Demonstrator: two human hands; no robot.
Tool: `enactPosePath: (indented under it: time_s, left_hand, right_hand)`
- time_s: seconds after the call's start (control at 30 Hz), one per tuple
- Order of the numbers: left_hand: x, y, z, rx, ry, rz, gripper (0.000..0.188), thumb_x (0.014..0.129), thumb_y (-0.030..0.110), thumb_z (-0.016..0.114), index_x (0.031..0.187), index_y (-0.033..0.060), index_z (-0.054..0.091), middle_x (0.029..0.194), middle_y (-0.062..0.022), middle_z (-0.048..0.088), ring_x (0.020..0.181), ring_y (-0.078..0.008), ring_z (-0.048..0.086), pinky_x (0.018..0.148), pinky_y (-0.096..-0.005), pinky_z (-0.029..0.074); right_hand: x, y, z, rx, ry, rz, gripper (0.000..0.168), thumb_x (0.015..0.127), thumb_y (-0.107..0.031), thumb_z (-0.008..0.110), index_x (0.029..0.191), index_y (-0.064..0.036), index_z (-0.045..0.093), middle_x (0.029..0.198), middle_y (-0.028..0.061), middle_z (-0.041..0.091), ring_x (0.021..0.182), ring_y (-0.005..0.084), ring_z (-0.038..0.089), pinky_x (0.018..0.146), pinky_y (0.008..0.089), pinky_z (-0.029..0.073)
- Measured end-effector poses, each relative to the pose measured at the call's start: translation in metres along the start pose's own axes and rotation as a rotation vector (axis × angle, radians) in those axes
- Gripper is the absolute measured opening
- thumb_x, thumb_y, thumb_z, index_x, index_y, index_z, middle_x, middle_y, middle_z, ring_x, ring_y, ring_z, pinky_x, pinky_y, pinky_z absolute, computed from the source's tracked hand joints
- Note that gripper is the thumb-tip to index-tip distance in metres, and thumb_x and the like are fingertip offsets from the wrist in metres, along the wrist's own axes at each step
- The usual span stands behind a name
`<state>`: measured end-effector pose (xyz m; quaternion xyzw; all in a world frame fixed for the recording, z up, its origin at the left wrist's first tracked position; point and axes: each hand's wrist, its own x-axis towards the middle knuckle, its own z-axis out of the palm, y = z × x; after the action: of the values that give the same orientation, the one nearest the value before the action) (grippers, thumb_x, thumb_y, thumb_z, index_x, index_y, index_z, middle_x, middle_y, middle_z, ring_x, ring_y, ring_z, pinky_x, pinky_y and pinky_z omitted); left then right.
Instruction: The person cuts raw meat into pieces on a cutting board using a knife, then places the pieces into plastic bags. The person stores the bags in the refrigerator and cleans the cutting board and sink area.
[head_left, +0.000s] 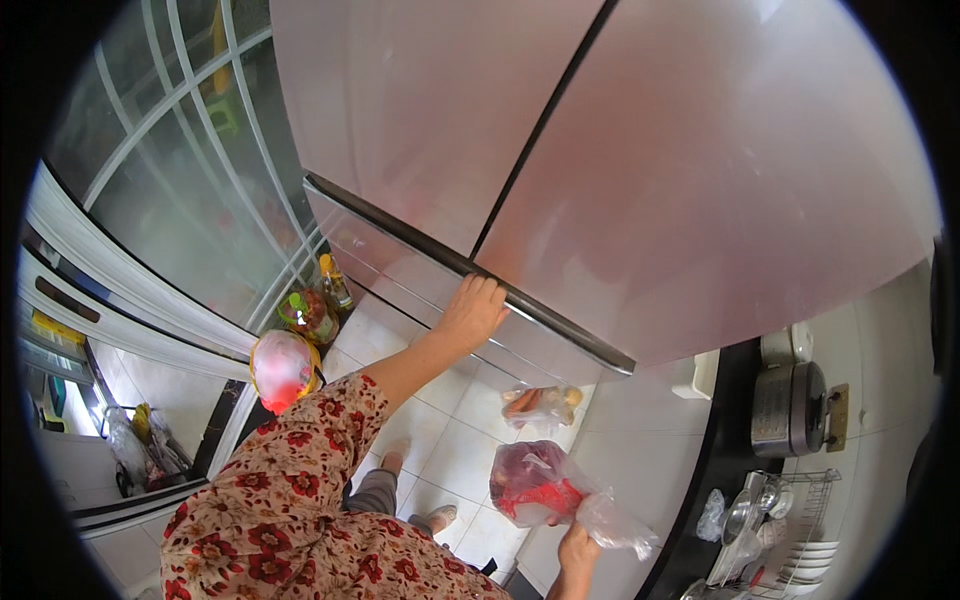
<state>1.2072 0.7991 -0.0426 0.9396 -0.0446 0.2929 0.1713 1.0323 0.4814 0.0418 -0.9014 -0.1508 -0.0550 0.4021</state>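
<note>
My left hand (474, 307) rests on the long dark metal handle (555, 328) of a drawer on a pinkish, glossy refrigerator (675, 187), its fingers curled over the top edge. The drawer looks closed. Lower right, my right hand (579, 547) grips the gathered top of a clear plastic bag (529, 480). The bag hangs above the floor and holds something dark red, with a bright red part in front; its contents cannot be made out. Beyond it, a second clear bag (541, 405) with orange and yellowish items lies on the floor by the refrigerator.
A glass sliding door (180, 180) stands at left, with bottles (335, 281) and a jar (311, 319) at its foot. The dark countertop (686, 480) at right bears a rice cooker (784, 409) and a dish rack (817, 487) with bowls.
</note>
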Motion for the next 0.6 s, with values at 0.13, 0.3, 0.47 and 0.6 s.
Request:
enactPosePath:
  time_s: [0.13, 0.3, 0.47, 0.6]
  left_hand:
    - [-0.035, 0.009, -0.026, -0.069, -0.005, -0.011, 0.029, 0.073, 0.018, 0.068, 0.091, 0.0017, 0.053, 0.091, -0.0134, 0.05, 0.09, -0.0303, 0.048, 0.087, -0.0406, 0.039]
    - [-0.078, 0.023, -0.059, -0.108, -0.079, -0.02, 0.033, 0.074, 0.019, 0.068, 0.097, 0.0005, 0.054, 0.097, -0.0153, 0.05, 0.095, -0.0323, 0.048, 0.088, -0.0421, 0.039]
    - [-0.105, 0.035, -0.072, -0.113, -0.127, -0.019, 0.036, 0.073, 0.019, 0.069, 0.099, 0.0005, 0.054, 0.1, -0.015, 0.051, 0.096, -0.0317, 0.049, 0.089, -0.0426, 0.039]
    - [-0.117, 0.045, -0.089, -0.113, -0.162, -0.051, 0.038, 0.075, 0.02, 0.066, 0.104, -0.0018, 0.054, 0.1, -0.0159, 0.052, 0.097, -0.0313, 0.048, 0.092, -0.0417, 0.038]
  right_hand:
    - [0.0, 0.021, -0.039, -0.286, 0.158, -0.137, 0.018, 0.093, -0.01, 0.044, 0.089, 0.002, 0.056, 0.083, 0.011, 0.056, 0.078, 0.0198, 0.057, 0.067, 0.035, 0.045]
    - [0.029, 0.02, -0.087, 0.061, 0.287, 0.234, 0.013, 0.087, -0.009, 0.05, 0.088, 0.001, 0.058, 0.081, 0.0104, 0.056, 0.077, 0.0207, 0.056, 0.068, 0.0344, 0.045]
    - [0.076, -0.019, -0.1, 0.105, 0.25, 0.187, 0.011, 0.081, -0.007, 0.055, 0.088, 0.0, 0.059, 0.079, 0.0105, 0.056, 0.074, 0.0217, 0.057, 0.065, 0.0334, 0.045]
    - [0.13, -0.059, -0.084, 0.117, 0.071, 0.064, 0.011, 0.077, -0.006, 0.059, 0.087, -0.001, 0.06, 0.077, 0.0106, 0.057, 0.072, 0.0225, 0.057, 0.064, 0.0326, 0.045]
